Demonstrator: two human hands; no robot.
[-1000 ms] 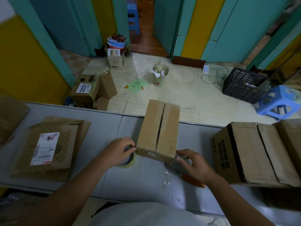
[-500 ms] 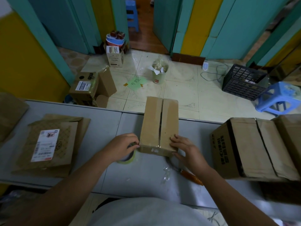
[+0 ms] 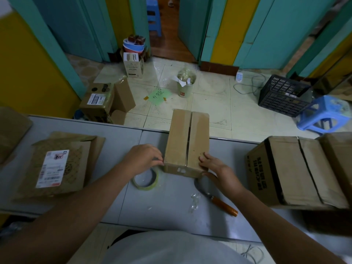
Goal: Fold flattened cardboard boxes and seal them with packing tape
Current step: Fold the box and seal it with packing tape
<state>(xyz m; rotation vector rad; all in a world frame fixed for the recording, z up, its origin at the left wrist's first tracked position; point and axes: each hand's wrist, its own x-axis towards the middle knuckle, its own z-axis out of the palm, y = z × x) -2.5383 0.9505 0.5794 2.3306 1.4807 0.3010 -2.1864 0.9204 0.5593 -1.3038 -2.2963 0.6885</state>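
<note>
The small brown cardboard box stood at the far edge of the grey tabletop, flaps folded shut, seam untaped. The right grip lay wide, fingers flat on the box's right flap. The left grip curled against the box's left wall; holding anything or not, I could not tell. A yellowish tape roll lay just left of the box

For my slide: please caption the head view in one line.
Left hand and right hand steady a folded box; tape roll and knife lie nearby.
</note>
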